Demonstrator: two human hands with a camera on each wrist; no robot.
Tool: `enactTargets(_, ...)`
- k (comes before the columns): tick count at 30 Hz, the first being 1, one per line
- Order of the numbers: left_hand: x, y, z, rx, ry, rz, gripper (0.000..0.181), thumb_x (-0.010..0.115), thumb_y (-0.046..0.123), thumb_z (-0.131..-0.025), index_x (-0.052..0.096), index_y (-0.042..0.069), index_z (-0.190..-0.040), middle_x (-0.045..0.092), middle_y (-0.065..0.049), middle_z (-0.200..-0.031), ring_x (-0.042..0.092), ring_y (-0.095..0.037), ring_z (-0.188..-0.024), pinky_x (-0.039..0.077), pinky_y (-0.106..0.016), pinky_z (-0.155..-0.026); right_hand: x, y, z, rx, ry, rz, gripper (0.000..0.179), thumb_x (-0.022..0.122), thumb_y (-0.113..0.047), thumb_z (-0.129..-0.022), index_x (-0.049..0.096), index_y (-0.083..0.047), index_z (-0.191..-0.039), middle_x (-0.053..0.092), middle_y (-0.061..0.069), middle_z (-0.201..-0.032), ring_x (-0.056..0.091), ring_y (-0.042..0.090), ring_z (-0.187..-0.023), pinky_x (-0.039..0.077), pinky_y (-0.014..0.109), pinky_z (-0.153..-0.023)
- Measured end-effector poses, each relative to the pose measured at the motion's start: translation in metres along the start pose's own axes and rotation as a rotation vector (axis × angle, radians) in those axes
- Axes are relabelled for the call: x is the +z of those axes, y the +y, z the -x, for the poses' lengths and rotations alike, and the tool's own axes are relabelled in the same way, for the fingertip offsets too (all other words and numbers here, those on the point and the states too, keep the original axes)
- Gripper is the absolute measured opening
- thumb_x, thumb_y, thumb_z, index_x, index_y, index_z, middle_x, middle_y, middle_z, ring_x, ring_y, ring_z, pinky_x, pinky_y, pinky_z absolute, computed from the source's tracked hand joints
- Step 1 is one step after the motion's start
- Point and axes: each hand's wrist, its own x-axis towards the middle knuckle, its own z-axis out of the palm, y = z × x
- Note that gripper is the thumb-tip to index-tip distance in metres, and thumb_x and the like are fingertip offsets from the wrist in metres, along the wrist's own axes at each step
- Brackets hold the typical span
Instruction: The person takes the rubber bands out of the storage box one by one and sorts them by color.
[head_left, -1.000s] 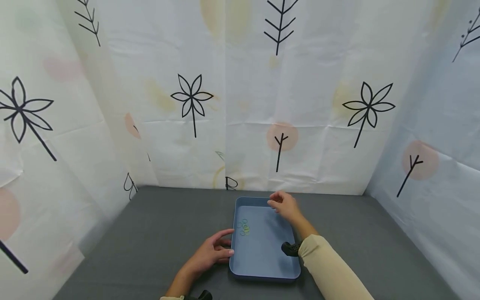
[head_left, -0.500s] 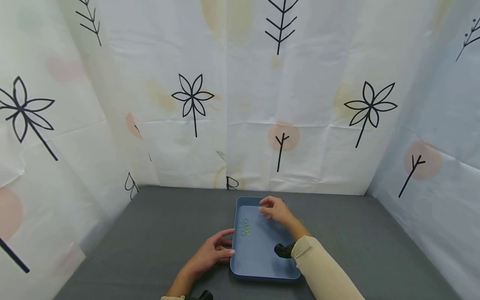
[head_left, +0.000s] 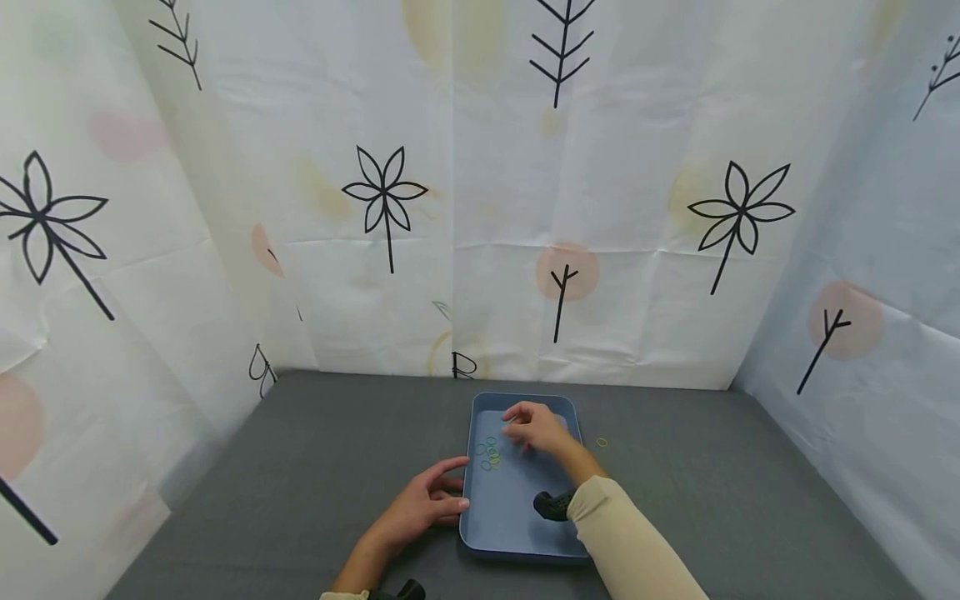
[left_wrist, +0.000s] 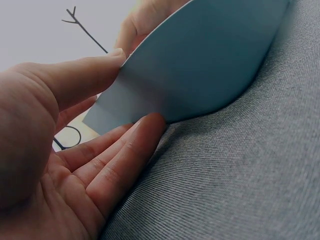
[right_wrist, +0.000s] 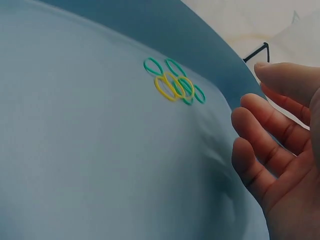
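A blue rectangular tray [head_left: 525, 533] lies on the grey table. Small green and yellow rubber bands [right_wrist: 172, 82] rest in a cluster on its floor near the left wall. My left hand [head_left: 416, 508] touches the tray's outer left side; in the left wrist view its thumb lies at the rim and the fingertips lower against the wall. Over the tray's far half hovers my right hand [head_left: 538, 429], just right of the bands. The right wrist view shows its fingers loosely bent, thumb apart from them, with nothing visible between. One more yellow rubber band [head_left: 602, 442] lies outside the tray, right of it.
The grey tabletop [head_left: 360, 433] extends around the tray on both sides. White patterned cloth walls [head_left: 495, 208] stand behind and to either side. Black wrist devices [head_left: 553, 505] are worn on the wrists, and the right sleeve [head_left: 630, 533] passes over the tray's near right corner.
My right hand has moved left from the tray's far right rim to over its floor, towards the bands. The yellow band outside has come into view. The left hand has stayed put.
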Motion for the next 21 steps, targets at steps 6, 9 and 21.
enactTargets(6,-0.001,0.001,0.000,-0.006,-0.003,-0.002,0.063,0.068,0.011,-0.092,0.039,0.004,-0.147,0.054,-0.024,-0.125,0.062,-0.027,-0.100,0.055,-0.044,-0.082,0.007,-0.007,0.002,0.065,0.020,0.028,0.021,0.068,-0.005,-0.089,0.063,0.007,-0.106,0.059,0.002,-0.075,0.053,0.020,-0.058,0.045,0.030,-0.051)
enactTargets(9,-0.001,0.000,0.000,-0.002,-0.009,-0.001,0.063,0.068,0.011,-0.092,0.038,0.003,-0.147,0.054,-0.024,-0.125,0.062,-0.027,-0.100,0.055,-0.044,-0.082,0.008,-0.001,0.003,0.103,0.017,0.047,0.017,0.069,-0.006,-0.088,0.065,0.002,-0.103,0.053,-0.001,-0.069,0.044,0.013,-0.052,0.039,0.026,-0.050)
enactTargets(21,-0.002,-0.003,-0.002,0.001,-0.009,0.007,0.062,0.068,0.009,-0.092,0.039,0.003,-0.147,0.053,-0.024,-0.124,0.062,-0.026,-0.099,0.055,-0.043,-0.082,0.013,0.002,0.006,0.101,-0.076,0.070,0.014,0.071,0.000,-0.084,0.068,0.003,-0.097,0.054,-0.001,-0.067,0.044,0.011,-0.055,0.038,0.024,-0.051)
